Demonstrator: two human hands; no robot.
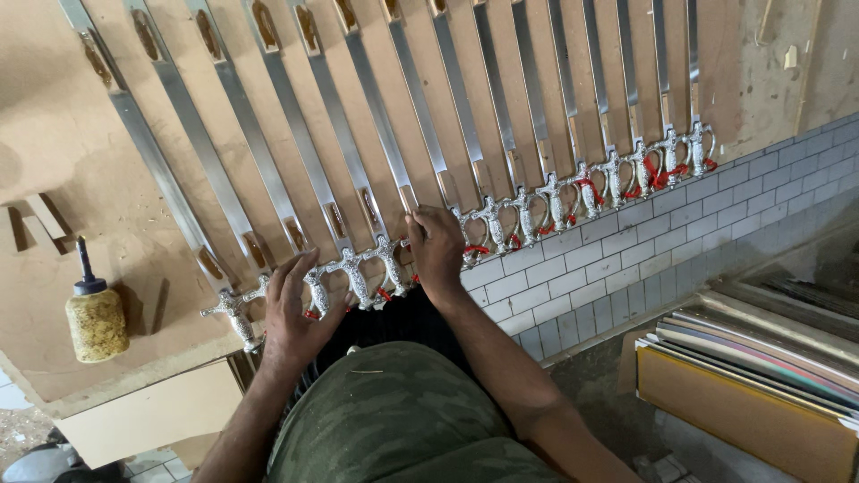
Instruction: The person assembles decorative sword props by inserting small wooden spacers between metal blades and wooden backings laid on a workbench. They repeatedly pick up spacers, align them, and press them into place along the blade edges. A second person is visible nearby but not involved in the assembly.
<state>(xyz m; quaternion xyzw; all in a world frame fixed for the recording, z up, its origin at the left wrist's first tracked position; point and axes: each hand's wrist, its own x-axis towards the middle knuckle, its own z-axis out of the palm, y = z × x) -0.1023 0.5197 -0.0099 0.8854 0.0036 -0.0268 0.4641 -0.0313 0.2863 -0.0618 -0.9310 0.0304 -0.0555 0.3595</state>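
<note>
Head view, looking down on a wooden bench (63,295) laid with a row of swords.

Item 1: row of swords (465,134), long steel blades side by side, running from the far edge of the bench to its near edge, fanned slightly. Silver ornate hilts line the near edge, several overhanging it; red cord shows at many of the hilts, most thickly toward the right end of the row.

Item 2: left hand (295,313), at the near edge toward the left end of the row, fingers spread and curved over a silver hilt (318,286), touching it. Whether it grips the hilt or only rests on it cannot be told.

Item 3: right hand (437,249), just to the right of the left hand, fingers curled down onto the blade ends and hilts at the middle of the row. What the fingertips pinch is hidden beneath the hand.

Item 4: yellow bottle (96,317) with dark nozzle, upright near the left near corner of the bench, well apart from the hands.

Item 5: white tiled wall (644,241) below the near edge of the bench.

Item 6: stacked flat boards (761,367), lower right, off the bench.
</note>
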